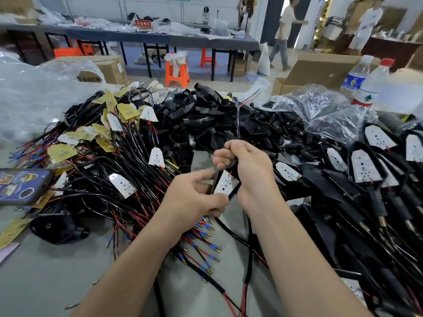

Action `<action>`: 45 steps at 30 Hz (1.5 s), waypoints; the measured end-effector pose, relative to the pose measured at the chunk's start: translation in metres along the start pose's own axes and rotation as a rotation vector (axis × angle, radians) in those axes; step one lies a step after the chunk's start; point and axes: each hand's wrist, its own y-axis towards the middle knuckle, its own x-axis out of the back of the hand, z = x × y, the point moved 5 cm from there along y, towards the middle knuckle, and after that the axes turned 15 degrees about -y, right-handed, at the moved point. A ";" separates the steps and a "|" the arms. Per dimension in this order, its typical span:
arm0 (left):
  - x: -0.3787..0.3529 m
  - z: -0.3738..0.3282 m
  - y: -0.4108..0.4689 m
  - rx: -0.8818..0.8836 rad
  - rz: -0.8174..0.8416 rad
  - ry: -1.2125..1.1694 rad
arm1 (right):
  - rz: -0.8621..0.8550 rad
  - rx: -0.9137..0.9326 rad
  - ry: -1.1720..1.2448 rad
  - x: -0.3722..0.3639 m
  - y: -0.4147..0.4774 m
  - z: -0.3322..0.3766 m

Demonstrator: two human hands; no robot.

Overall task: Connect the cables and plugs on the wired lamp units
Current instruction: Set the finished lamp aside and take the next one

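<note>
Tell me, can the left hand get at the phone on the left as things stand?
Probably yes: the phone lies uncovered at the edge of the wire pile on that hand's side. But the left hand grips the lamp unit and would have to release it first.

A lamp unit (226,184), a white LED board in a black housing, sits tilted between the left hand (194,195) and right hand (248,172); a black cable (238,120) rises out of the right hand's grip. Loose wired boards (128,143) lie heaped left of the left hand, gold-tipped red and blue plugs (206,227) just below it, assembled units (366,168) right of the right hand.
</note>
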 end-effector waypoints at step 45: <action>0.000 -0.014 -0.006 -0.210 -0.247 0.428 | 0.046 0.129 -0.388 0.028 -0.014 -0.017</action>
